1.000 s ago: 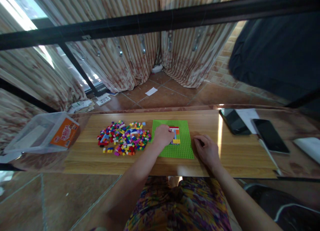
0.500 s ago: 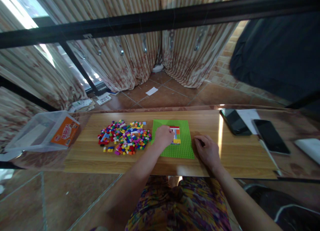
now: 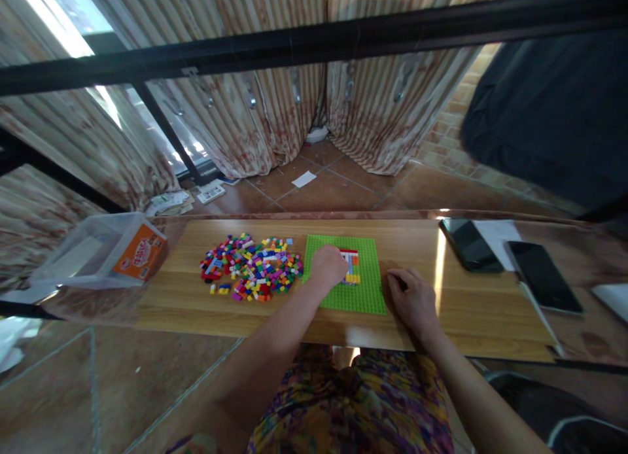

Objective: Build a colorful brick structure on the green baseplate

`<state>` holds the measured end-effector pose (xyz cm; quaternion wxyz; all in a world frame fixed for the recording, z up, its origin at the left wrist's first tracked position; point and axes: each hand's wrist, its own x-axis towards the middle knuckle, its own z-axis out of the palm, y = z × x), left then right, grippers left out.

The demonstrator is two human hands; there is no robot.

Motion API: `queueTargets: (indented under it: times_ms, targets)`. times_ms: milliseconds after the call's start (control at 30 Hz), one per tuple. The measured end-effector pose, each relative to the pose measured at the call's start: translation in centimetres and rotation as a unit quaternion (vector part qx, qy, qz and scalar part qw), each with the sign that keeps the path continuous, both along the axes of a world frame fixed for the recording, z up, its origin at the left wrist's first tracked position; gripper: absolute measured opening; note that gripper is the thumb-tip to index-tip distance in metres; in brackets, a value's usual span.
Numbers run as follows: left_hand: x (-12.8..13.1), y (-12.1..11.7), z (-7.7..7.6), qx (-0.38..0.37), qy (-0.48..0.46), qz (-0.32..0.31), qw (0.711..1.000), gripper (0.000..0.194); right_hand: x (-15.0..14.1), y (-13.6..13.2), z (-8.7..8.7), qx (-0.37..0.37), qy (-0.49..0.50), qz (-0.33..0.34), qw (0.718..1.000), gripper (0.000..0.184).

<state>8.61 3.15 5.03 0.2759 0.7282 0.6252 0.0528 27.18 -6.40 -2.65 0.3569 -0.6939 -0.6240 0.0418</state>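
My left hand (image 3: pixel 328 264) is over the green plate (image 3: pixel 367 298), its fingers bunched nearly closed against the left side of the set bricks (image 3: pixel 354 271); I can't tell if they pinch one. My right hand (image 3: pixel 415 298) rests on the table (image 3: pixel 471 316) just beside the plate, fingers loosely curled, their grip hidden; the brick pile (image 3: pixel 258 267) lies left

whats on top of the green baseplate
On the green baseplate sit coloured bricks: red at the far edge, yellow toward the near side, white, orange and blue between. The left hand hides the plate beside them, so anything beneath it cannot be seen.
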Motion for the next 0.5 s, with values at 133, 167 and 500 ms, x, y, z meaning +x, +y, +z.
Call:
queueTargets:
  times_ms: [133,167,500]
  targets:
    - [0.0,-0.6,0.1,0.016,-0.016,0.006,1.0,0.021,0.0,0.0,-0.1,0.002,-0.011,0.006,1.0,0.025]
    - [-0.1,-0.8,0.2,0.022,-0.023,0.007,0.999,0.021,0.1,0.0,-0.1,0.005,-0.014,0.008,1.0,0.025]
    - [-10.9,-4.4,0.3,0.107,-0.169,0.096,0.975,0.023,0.4,-0.1,-0.8,0.019,-0.038,0.011,0.999,0.026]
